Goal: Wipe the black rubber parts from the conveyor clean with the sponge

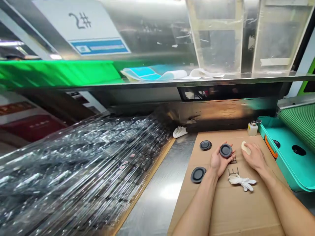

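Observation:
A round dark grey part [225, 150] rests in my left hand [219, 161], held face up by the fingers and thumb. To its right, my right hand [254, 157] pinches a small cream-coloured cloth or pad [245, 148] just above the cardboard sheet [221, 203]. Left of my hands lie a small stack of similar dark parts [205, 145] and, closer to me, another larger-looking dark part [198, 174]. A crumpled white glove [242, 182] lies on the cardboard between my forearms.
A small white bottle [252, 128] stands at the cardboard's back right corner. The turquoise tray [283, 164] at the right holds dark round parts, beside a green ribbed belt [301, 121]. Plastic-wrapped goods [86, 173] fill the left. A metal shelf [157, 84] spans the back.

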Action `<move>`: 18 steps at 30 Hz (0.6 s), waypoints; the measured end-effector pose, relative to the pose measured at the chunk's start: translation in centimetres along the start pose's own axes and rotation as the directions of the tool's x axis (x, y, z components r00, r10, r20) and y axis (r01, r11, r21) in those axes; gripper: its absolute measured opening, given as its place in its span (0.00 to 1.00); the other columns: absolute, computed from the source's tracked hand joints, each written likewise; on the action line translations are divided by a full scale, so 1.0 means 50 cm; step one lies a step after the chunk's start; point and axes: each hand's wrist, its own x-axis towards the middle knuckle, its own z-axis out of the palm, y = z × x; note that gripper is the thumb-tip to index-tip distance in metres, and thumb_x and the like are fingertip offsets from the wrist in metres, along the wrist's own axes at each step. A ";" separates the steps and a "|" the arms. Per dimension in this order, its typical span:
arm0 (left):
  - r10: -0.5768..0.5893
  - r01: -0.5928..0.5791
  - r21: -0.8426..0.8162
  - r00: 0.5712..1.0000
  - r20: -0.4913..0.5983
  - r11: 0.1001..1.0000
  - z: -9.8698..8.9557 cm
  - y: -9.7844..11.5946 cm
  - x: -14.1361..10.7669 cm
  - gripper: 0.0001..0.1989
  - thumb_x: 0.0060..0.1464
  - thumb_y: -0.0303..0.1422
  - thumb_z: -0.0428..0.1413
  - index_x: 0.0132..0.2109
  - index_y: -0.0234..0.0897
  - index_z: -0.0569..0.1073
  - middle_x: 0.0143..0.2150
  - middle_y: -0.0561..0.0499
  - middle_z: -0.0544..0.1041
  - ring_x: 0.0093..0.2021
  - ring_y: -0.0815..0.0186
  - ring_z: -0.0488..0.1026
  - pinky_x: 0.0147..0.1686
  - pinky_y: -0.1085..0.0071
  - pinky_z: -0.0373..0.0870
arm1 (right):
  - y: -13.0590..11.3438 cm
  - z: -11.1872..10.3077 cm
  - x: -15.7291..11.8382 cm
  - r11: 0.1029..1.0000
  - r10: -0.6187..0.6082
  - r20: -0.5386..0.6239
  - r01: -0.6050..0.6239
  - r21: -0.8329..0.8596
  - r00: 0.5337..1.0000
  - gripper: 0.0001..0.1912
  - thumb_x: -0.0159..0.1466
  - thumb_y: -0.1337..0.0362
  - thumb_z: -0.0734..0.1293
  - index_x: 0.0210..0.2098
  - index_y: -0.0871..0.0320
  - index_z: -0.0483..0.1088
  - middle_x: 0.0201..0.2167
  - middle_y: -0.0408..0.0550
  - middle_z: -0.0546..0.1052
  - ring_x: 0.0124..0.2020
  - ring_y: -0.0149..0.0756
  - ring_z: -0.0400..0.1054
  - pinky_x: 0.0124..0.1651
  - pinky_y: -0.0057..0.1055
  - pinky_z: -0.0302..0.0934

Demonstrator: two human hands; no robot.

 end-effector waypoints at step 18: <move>0.000 -0.008 -0.125 0.998 -0.061 0.992 -0.019 -0.004 0.034 0.16 0.66 0.40 0.48 0.50 0.32 0.69 0.48 0.34 0.78 0.41 0.58 0.80 0.37 0.65 0.76 | -0.099 -0.060 -0.048 0.924 -0.312 0.376 0.186 0.334 0.873 0.10 0.66 0.61 0.64 0.40 0.52 0.78 0.35 0.44 0.79 0.37 0.35 0.71 0.41 0.27 0.62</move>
